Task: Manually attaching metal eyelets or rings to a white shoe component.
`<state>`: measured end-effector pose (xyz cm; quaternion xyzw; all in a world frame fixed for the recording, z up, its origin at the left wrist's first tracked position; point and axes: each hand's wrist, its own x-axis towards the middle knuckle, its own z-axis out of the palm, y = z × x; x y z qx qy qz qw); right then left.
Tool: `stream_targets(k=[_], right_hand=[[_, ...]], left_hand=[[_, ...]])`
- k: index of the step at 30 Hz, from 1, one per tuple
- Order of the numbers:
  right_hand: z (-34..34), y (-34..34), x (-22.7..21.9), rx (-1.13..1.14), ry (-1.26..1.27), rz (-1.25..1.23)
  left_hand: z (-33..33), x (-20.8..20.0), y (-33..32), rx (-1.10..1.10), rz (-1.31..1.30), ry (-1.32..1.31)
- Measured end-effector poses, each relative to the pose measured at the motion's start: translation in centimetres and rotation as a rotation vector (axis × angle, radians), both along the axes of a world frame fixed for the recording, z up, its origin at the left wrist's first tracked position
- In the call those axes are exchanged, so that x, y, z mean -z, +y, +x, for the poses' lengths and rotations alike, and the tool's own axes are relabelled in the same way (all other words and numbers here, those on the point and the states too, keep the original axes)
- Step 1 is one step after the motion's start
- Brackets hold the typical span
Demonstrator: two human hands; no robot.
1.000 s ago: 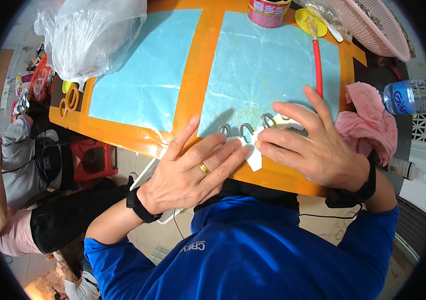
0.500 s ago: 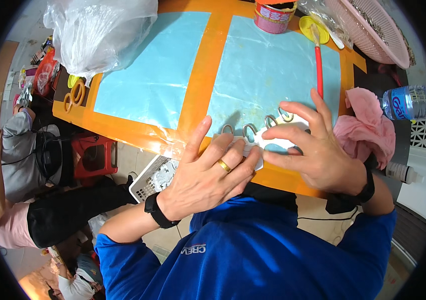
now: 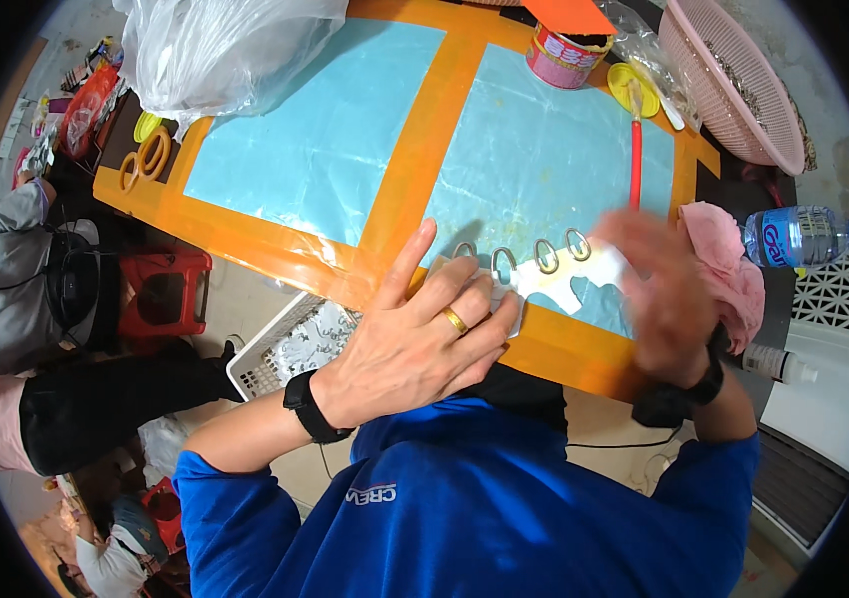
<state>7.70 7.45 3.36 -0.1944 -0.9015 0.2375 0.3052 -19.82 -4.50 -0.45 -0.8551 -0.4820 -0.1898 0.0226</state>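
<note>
A white strip with scalloped cut-outs [image 3: 594, 267] lies along the near edge of the blue-and-orange table cover [image 3: 344, 149]. Several silvery wire loops [image 3: 546, 256] stand along its far edge. My left hand [image 3: 414, 334], with a gold ring on one finger, holds down the left end of the strip. Its fingertips press together there, and its outermost finger sticks up and away. My right hand [image 3: 659, 299] is smeared by motion beside the strip's right end, so its fingers cannot be made out.
A red-handled brush [image 3: 636, 164] rests on a yellow lid [image 3: 634, 92] beside a round tin [image 3: 564, 58]. At right are a pink cloth [image 3: 718, 269], a water bottle [image 3: 803, 236] and a pink basket [image 3: 733, 90]. A plastic bag [image 3: 215, 60] and scissors [image 3: 150, 157] occupy the left.
My right hand has drawn back from the strip toward the right, uncovering its right end and loops. My left hand stays on the strip. The whole view has shifted slightly.
</note>
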Motion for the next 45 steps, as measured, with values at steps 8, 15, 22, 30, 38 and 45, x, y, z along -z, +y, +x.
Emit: stream_targets(k=[8, 15, 22, 30, 38, 45], right_hand=[[-2.6, -1.2, 0.5, -0.21, -0.252, -0.049], [-3.3, -1.6, 1.4, -0.247, -0.181, 0.274], [-3.1, -1.7, 1.0, -0.246, -0.238, 0.297], [-3.1, -1.1, 1.3, -0.237, -0.14, 0.227], [-3.0, -1.1, 1.6, -0.245, -0.119, 0.199], [-3.0, -1.1, 0.7, -0.283, -0.16, 0.213]], left_hand=[[0.0, 0.1, -0.4, -0.008, 0.016, 0.068], [0.0, -1.2, -0.7, 0.091, 0.138, 0.371], [-1.5, -0.2, -1.1, 0.08, 0.153, 0.29], [-3.8, 4.2, -3.8, -0.023, 0.217, 0.107], [-0.9, 2.9, -3.2, -0.008, 0.222, -0.038], [0.8, 3.5, -2.5, -0.038, 0.079, -0.248]])
